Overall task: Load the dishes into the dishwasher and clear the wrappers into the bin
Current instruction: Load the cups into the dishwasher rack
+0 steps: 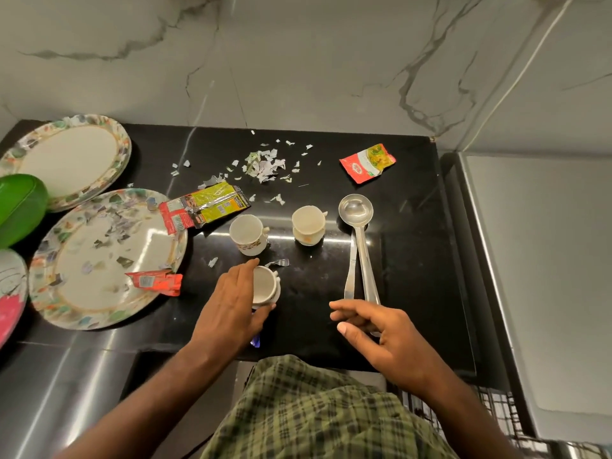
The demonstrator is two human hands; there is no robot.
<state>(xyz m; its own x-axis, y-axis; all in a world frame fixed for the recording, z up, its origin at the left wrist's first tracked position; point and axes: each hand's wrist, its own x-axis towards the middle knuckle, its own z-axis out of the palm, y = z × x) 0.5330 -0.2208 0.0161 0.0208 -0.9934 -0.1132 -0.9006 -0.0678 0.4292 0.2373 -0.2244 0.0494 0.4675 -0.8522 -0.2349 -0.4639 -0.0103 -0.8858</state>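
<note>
On counter: left hand cups cup; right hand seemingly pinches ladle.

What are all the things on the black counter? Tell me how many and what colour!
cups: 3, white, middle of the counter; nearest one in the left hand
ladle: 1, silver, right of the cups
spoon: 1, silver, beside the ladle handle
patterned plates: at least 2, white with coloured rims, left side
wrappers: 3, red and yellow-green; one by the plates, one on the near plate, one far right
paper scraps: many, whitish, far middle and on the near plate
green object: 1, far left edge
left hand: around the nearest cup
right hand: pinching the ladle handle
</note>
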